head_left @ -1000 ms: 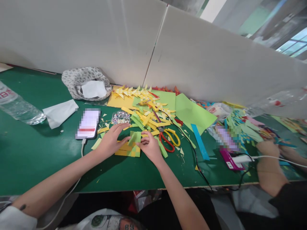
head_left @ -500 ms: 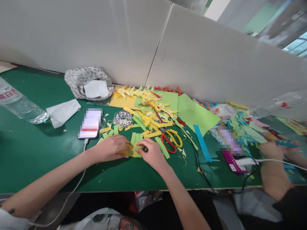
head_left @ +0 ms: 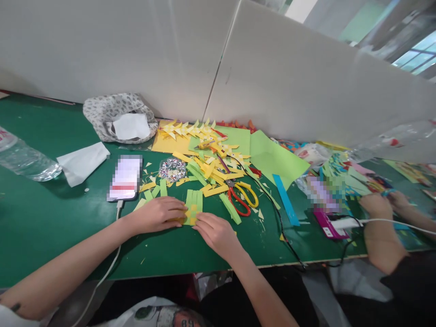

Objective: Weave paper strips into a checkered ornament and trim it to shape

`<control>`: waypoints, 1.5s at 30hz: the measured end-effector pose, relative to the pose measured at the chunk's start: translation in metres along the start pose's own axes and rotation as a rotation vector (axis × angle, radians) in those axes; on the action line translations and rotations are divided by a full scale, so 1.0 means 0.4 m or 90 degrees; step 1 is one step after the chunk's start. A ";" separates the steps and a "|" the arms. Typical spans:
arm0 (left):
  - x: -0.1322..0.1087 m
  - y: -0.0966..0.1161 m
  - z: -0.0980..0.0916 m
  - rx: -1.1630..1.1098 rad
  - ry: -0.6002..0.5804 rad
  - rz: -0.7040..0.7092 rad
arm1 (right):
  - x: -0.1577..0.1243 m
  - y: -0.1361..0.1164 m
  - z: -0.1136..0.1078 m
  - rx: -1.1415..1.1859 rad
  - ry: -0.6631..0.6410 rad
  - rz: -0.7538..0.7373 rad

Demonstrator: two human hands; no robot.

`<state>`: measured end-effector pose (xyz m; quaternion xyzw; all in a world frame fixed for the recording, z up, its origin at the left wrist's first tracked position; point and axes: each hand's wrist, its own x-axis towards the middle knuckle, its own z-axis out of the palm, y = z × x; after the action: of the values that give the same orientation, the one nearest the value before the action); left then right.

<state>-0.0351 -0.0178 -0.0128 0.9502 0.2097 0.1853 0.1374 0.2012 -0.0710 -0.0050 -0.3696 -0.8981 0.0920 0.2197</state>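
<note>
A small piece of woven paper strips point(head_left: 193, 205), green crossed with yellow in a checked pattern, lies flat on the green table between my hands. My left hand point(head_left: 159, 215) has its fingers and thumb closed on the left edge of the weave, hiding part of a yellow strip. On the opposite edge, my right hand point(head_left: 215, 230) holds the weave with its fingers pressed together; its thumb is mostly hidden. Loose green strips point(head_left: 163, 187) lie just beyond my left hand. Scissors point(head_left: 242, 200) with red and yellow handles rest beyond my right hand.
Beyond the weave lie yellow strips point(head_left: 214, 172), a bag of beads point(head_left: 172, 169), and a yellow glue gun point(head_left: 207, 144) with a black cord. A charging phone point(head_left: 125, 177) and water bottle point(head_left: 29, 156) are left. A co-worker's hands point(head_left: 378, 206) work at right, near a magenta box point(head_left: 329, 225).
My right hand's fingers have gone from a raised pinch to lying together along the weave's right edge, showing more of the checks. My left hand stays on its side. The view has shifted slightly.
</note>
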 end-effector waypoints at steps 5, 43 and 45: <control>-0.007 -0.015 -0.002 -0.013 -0.002 0.014 | 0.001 -0.004 0.003 0.027 0.032 0.006; -0.001 -0.007 -0.010 0.021 0.029 0.052 | 0.022 -0.030 0.012 -0.147 -0.011 0.008; -0.001 -0.007 -0.014 0.030 0.029 0.059 | 0.020 -0.028 0.014 -0.151 -0.005 0.006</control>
<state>-0.0386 -0.0144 -0.0086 0.9574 0.1731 0.2077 0.1018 0.1864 -0.0733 -0.0035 -0.3969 -0.9019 -0.0127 0.1700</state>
